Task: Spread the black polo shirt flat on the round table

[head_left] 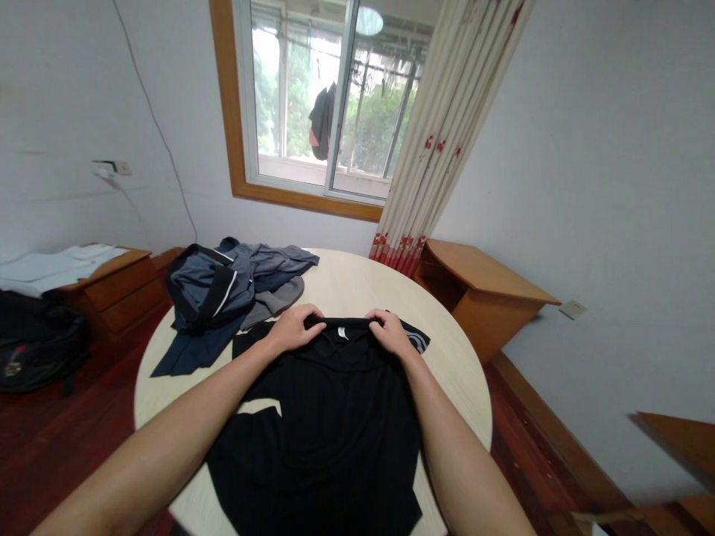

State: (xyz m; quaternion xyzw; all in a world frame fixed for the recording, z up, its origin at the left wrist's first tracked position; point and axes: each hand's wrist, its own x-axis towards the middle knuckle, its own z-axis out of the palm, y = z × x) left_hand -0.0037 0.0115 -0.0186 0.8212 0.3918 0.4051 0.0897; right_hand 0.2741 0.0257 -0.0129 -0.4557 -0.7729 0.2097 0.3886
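A black T-shirt (340, 432) lies spread over the round pale table, reaching its near edge. It has a white neck label (342, 333) and grey stripes on a part at the right. My left hand (299, 327) is closed on the left end of the shirt's far edge, thumb and fingers pinching the cloth. At the right end of the same edge, my right hand (388, 331) grips the cloth the same way. Between them the edge is drawn nearly straight. The fingertips are partly hidden behind the fabric.
Left of the shirt, a pile of grey and navy clothes (223, 283) rests on the round table (340, 272). A wooden desk (485, 275) stands behind it at the right, beside the curtain (441, 134). At the far left are a drawer cabinet (123, 290) and a black backpack (39, 342).
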